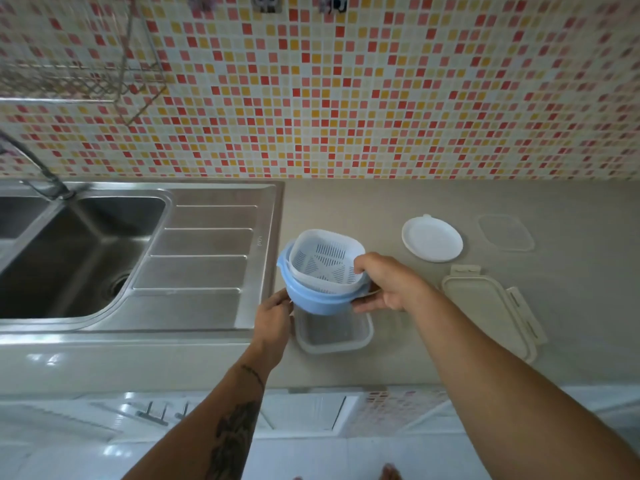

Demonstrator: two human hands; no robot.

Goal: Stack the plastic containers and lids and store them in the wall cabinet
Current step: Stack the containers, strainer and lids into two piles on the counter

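Note:
A white slotted strainer basket (323, 259) sits nested in a light blue bowl (311, 301). My right hand (384, 284) grips their right rim, thumb inside the strainer, and holds the pair tilted above a clear rectangular container (334, 336) on the counter. My left hand (273, 318) touches the blue bowl's lower left side and the clear container's left edge. A round white lid (432, 238), a clear rectangular lid (505, 232) and a beige snap-lock lid (491, 308) lie on the counter to the right.
A stainless steel sink (86, 247) with a ribbed drainboard (207, 258) fills the left; a faucet (41, 174) rises at its back. A wire rack (79, 64) hangs on the mosaic tile wall. The beige counter (381, 209) runs right. Drawer handles (152, 412) show below the counter edge.

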